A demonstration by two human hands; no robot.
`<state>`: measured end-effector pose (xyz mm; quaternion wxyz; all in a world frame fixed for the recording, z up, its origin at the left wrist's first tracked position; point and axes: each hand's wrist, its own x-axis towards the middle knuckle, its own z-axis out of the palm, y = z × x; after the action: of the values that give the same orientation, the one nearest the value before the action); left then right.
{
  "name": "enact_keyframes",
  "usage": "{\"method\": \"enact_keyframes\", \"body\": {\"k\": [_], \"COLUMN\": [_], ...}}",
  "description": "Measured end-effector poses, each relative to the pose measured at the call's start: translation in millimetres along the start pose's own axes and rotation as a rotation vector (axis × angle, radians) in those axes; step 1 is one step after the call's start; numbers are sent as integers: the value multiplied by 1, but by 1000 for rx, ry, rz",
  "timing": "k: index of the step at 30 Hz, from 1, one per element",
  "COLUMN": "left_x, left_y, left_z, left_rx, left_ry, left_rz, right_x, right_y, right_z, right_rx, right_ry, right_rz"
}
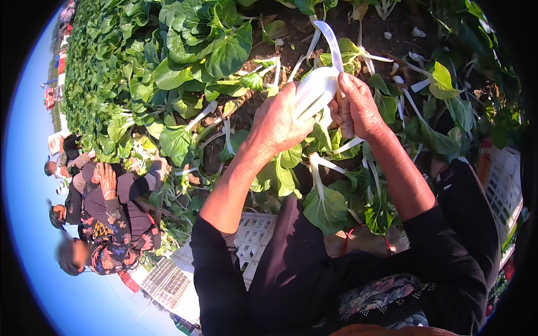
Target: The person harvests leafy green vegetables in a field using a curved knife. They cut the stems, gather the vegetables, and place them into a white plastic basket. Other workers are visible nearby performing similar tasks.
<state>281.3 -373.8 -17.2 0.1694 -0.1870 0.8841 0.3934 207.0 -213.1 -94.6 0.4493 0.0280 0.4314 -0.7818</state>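
Observation:
My left hand (279, 119) is closed around a head of bok choy (317, 90), its thick white stalk base facing up and away from me. Green leaves hang below my fingers. A knife with a curved blade (331, 42) and a wooden handle (346, 119) is in my right hand (359, 105). My right thumb lies by the base of the blade, against the white stalks. The blade points away from me, beyond the stalk base. Cut-off leaves (328, 206) with white stems lie on the plants and soil beneath both hands.
Uncut bok choy plants (201, 42) stand at the upper left. Loose leaves (441, 84) and white scraps litter the soil at right. White plastic crates (254, 239) stand beside my legs at left and right (504, 180). Several people (113, 218) crouch along the row at left.

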Motion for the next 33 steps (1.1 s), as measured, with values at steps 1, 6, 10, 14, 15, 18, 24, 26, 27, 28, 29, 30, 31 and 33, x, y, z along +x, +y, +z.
{"method": "enact_keyframes", "body": {"k": [1, 6, 10, 14, 15, 18, 24, 26, 27, 28, 29, 30, 31, 33], "left_x": [13, 75, 93, 59, 49, 26, 11, 12, 12, 12, 12, 11, 11, 8], "left_y": [-1, -14, -61, -133, -148, -182, -196, -195, -194, -194, -193, -192, -191, -189], "left_z": [-11, -77, -122, -122, -116, -96, -71, -68, -66, -64, -62, -60, -58, -54], "left_rx": [106, 716, 754, 594, 546, 303, 70, -58, -86, -111, -135, -135, -134, -80], "left_ry": [-28, 143, 220, 441, 486, 564, 626, 658, 661, 668, 673, 674, 676, 674], "left_rz": [-58, -96, -467, -348, -316, -227, -235, -211, -258, -267, -274, -254, -232, -232], "right_x": [10, 57, 98, 154, 170, 218, 268, 275, 277, 281, 283, 286, 288, 290], "right_y": [-2, -3, 15, 32, 37, 53, 75, 76, 76, 77, 77, 78, 79, 80], "right_z": [-6, -24, -11, 13, 19, 40, 53, 56, 58, 61, 64, 68, 71, 74], "right_rx": [78, -704, -855, -1004, -1010, -1224, -1254, -1195, -1167, -1151, -1137, -1196, -1260, -1330], "right_ry": [-8, 24, -119, -152, -174, -170, -308, -308, -299, -290, -255, -291, -303, -330], "right_rz": [44, 150, -32, -86, -119, -191, -3, 88, 123, 169, 224, 158, 99, 61]}}
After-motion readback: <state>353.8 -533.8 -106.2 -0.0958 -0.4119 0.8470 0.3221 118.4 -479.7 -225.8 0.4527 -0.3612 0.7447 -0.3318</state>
